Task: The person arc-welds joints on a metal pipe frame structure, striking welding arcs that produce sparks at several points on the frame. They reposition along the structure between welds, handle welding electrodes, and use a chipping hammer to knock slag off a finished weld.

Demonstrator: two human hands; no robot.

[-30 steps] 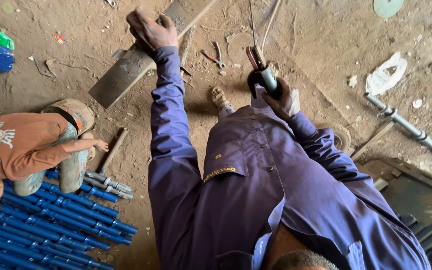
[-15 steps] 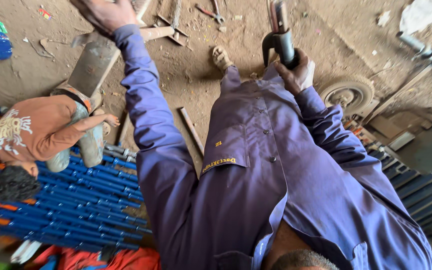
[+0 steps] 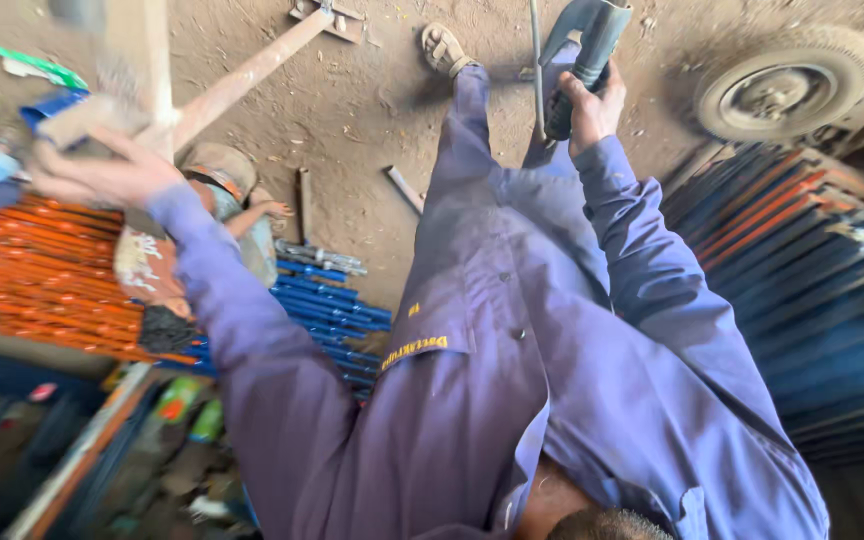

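power tool (image 3: 584, 50), grey with black grip, is hanging over the dirt floor (image 3: 352, 110), right hand (image 3: 592, 105) clamping its handle. left hand (image 3: 102, 170), blurred, is resting spread on a wooden plank (image 3: 142, 60).

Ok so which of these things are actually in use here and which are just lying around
In use:
right hand gripping the power tool
left hand on the metal bar

Lying about:
wheel
blue pipes
orange pipes
short rod on the ground
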